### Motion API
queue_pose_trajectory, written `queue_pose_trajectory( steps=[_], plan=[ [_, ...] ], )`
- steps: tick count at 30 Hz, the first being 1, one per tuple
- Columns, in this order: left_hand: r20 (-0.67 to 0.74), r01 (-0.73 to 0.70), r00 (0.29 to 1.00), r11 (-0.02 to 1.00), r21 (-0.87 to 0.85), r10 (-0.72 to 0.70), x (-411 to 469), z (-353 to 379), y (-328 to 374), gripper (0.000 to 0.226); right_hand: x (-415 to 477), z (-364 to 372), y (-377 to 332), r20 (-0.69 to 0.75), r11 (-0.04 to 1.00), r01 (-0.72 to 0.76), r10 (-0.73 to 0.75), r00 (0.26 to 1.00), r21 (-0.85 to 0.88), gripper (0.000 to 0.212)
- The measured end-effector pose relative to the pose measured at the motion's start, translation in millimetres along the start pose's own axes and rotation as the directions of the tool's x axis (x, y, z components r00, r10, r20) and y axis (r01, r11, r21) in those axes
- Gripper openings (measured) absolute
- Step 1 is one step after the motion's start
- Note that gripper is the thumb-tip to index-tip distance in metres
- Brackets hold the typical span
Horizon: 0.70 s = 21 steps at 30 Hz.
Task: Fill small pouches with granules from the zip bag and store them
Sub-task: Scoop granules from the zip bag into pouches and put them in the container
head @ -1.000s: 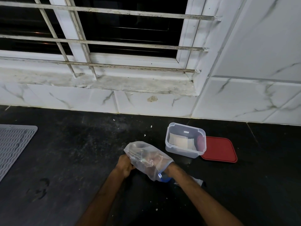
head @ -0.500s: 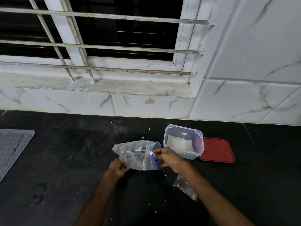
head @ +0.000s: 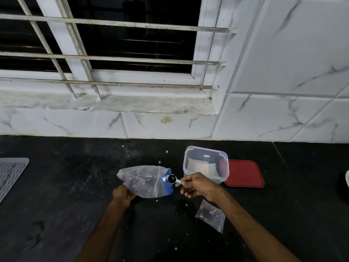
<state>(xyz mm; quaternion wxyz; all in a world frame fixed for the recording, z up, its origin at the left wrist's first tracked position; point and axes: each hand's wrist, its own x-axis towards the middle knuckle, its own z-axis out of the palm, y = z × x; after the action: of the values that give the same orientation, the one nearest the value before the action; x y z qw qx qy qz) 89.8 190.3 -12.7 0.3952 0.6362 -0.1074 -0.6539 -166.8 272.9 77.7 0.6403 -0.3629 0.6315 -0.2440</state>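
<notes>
scoop [head: 172,179]: half a second ago the right hand [head: 198,185] pinched the blue mouth of the zip bag [head: 143,181]. Now a little blue scoop is out at that mouth, with dark granules in its cup.
right hand: thumb and fingers curl and pinch the scoop's handle. I think this keeps the cup flat so nothing spills.
left hand [head: 122,194]: fingers curl round the closed back end of the zip bag, likely to hold it steady.
zip bag: on its side between both hands, mouth pointing right, some granules inside.
small pouch [head: 211,216]: flat on the black counter [head: 75,186], just under the right wrist, close by for filling.
box [head: 186,161]: open, just behind the right hand, with something pale and flat inside, maybe filled pouches.
red lid [head: 243,173]: flat beside the box, on its right.
</notes>
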Motion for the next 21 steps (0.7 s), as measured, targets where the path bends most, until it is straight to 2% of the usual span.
queue_pose_trajectory(
  steps=[6,9,11,13,15,17,21],
  plan=[
    [-0.104,-0.040,0.993,0.989,0.143,0.055,0,-17,18,0.013,2,-1,9,-0.001,1.000,-0.017,0.017,1.000,0.010,0.022],
    [-0.223,-0.144,0.958,0.975,0.169,0.180,3,-22,26,0.017,1,-1,11,0.004,1.000,-0.019,0.019,1.000,0.012,0.023],
    [-0.356,-0.264,0.868,0.929,0.259,0.346,-6,-24,33,0.020,-1,-2,13,0.005,1.000,-0.018,0.018,1.000,0.022,0.022],
    [-0.394,-0.424,0.741,0.834,0.353,0.543,-26,-21,41,0.021,-3,-5,16,0.002,0.999,-0.007,0.007,1.000,0.044,0.022],
    [-0.290,-0.606,0.638,0.697,0.383,0.713,-49,-11,40,0.022,-8,-10,22,-0.003,0.997,0.006,-0.006,1.000,0.071,0.021],
    [-0.106,-0.717,0.593,0.584,0.382,0.798,-76,7,26,0.020,-13,-17,30,-0.011,0.995,0.009,-0.007,1.000,0.099,0.021],
    [0.263,-0.805,0.537,0.392,0.446,0.802,-131,60,-34,0.006,-33,-41,52,-0.048,0.991,-0.003,0.010,0.999,0.134,0.020]
  ],
)
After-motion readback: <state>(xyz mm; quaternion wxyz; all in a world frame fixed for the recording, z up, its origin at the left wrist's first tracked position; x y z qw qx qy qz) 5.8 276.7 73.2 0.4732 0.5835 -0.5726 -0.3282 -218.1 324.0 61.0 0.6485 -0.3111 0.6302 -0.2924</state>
